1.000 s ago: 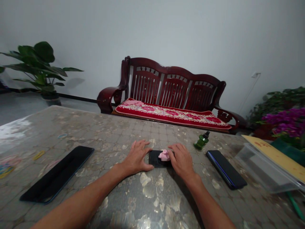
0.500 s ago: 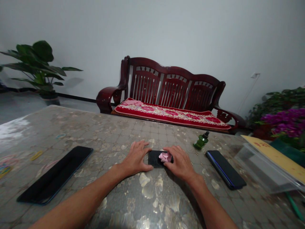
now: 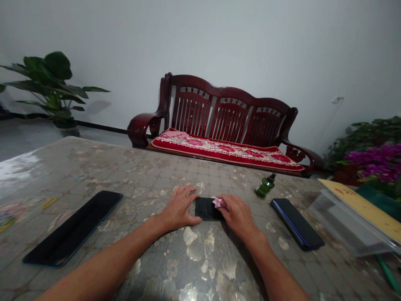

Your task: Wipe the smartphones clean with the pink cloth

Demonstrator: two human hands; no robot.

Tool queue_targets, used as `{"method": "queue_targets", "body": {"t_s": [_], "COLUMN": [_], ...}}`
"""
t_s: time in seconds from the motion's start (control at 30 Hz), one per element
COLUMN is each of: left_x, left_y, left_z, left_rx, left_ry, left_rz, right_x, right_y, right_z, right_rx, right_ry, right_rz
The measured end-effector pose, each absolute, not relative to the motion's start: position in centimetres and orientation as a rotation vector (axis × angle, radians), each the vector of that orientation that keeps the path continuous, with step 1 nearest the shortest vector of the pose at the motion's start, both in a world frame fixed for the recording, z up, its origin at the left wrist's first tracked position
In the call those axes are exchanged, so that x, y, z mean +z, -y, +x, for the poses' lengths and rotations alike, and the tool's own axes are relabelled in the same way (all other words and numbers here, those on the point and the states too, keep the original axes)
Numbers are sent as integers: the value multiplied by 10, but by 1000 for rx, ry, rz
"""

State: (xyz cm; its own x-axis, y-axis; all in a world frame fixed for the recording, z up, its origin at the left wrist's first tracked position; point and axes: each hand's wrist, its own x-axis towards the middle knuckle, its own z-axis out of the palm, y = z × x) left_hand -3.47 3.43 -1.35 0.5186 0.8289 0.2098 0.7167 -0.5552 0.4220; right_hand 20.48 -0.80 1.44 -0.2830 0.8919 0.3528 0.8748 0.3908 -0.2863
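Observation:
A small black phone-like slab (image 3: 206,210) lies flat on the patterned table between my hands. My left hand (image 3: 181,207) rests at its left end, thumb and fingers spread apart around the edge. My right hand (image 3: 235,212) is over the slab's right end, its fingers closed on a crumpled pink cloth (image 3: 219,203). The cloth is just above or touching the dark surface; which one I cannot tell. The slab's right end is hidden under my right hand.
A large black tablet (image 3: 73,228) lies at the left near coloured bands (image 3: 48,203). To the right are a green spray bottle (image 3: 265,186), a dark phone (image 3: 296,223) and a clear plastic box (image 3: 347,225) under a yellow sheet. A wooden bench (image 3: 225,113) stands behind the table.
My right hand has closed more tightly around the pink cloth and shifted slightly right, so less of the cloth shows. My left hand has stayed in place.

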Motion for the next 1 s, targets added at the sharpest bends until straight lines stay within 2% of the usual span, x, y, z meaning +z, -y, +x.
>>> {"method": "queue_targets", "body": {"t_s": [0.23,0.5,0.73,1.0], "left_x": [-10,-7,-11,-7], "left_y": [-33,-32,-33,-32], "left_z": [-33,-34,-33,-32], "left_rx": [528,530,505,490], "left_ry": [-1320,-1303,-1329,-1327], "left_rz": [2480,2459,2482,2491], "right_x": [15,10,6,9], "right_y": [15,13,22,17], "right_z": [189,193,175,185], "right_rx": [203,-98,-54,-159], "right_ry": [2232,2213,2362,2271], "right_rz": [-1408,-1596,-1380,-1608]}}
